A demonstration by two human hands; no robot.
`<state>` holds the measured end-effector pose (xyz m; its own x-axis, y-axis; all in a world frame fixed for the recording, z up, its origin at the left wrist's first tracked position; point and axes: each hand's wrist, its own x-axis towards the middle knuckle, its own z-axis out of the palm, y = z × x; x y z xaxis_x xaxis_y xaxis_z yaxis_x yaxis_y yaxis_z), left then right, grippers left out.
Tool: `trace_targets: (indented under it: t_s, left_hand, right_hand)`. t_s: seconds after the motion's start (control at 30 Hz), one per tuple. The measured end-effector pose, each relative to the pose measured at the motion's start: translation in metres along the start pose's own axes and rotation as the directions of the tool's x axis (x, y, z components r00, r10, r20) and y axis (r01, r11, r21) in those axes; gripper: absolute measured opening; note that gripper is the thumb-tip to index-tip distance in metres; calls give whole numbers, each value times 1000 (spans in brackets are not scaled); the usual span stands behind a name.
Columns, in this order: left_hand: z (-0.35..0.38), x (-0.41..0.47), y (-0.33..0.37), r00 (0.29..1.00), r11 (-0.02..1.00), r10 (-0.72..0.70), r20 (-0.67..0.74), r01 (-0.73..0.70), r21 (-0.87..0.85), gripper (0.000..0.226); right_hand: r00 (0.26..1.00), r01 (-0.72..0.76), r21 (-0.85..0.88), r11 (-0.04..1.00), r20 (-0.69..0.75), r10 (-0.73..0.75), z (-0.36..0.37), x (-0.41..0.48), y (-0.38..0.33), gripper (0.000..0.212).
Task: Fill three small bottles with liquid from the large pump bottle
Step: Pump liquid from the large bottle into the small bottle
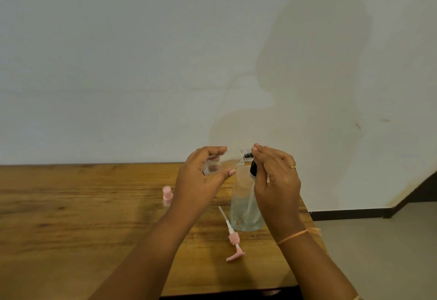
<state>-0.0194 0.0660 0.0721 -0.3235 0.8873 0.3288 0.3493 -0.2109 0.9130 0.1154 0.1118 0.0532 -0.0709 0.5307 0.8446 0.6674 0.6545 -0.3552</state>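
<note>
Left hand (201,176) grips a small clear bottle (211,167) raised above the table (71,205). Right hand (276,176) pinches a black spray top (252,169) just right of it and apart from it, which suggests the neck is bared for filling. The large bottle (243,210) stands behind the right hand with its pink pump (233,240) lying beside it, presumably taken off for direct pouring; a pink-capped small bottle (167,195) stands at left.

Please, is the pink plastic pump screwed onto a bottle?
No, the pink plastic pump lies loose on the wooden table beside the large clear bottle.
</note>
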Motion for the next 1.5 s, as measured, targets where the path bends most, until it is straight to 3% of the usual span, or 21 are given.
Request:
trace_targets:
  t_s: [0.8, 1.1, 1.5]
  left_hand:
    - [2, 1, -2, 1000, 998, 1, 2, -1, 66, 37]
    - [4, 0, 1, 1000, 997, 5, -7, -4, 74, 35]
    - [3, 0, -2, 1000, 997, 11, 29, -13, 82, 36]
  right_hand:
    - [998, -55, 15, 998, -16, 55, 0, 1, -8, 22]
    - [999, -37, -88, 995, -17, 36, -6, 6, -15, 25]
    - [999, -35, -2, 999, -22, 35, 1, -3, -7, 27]
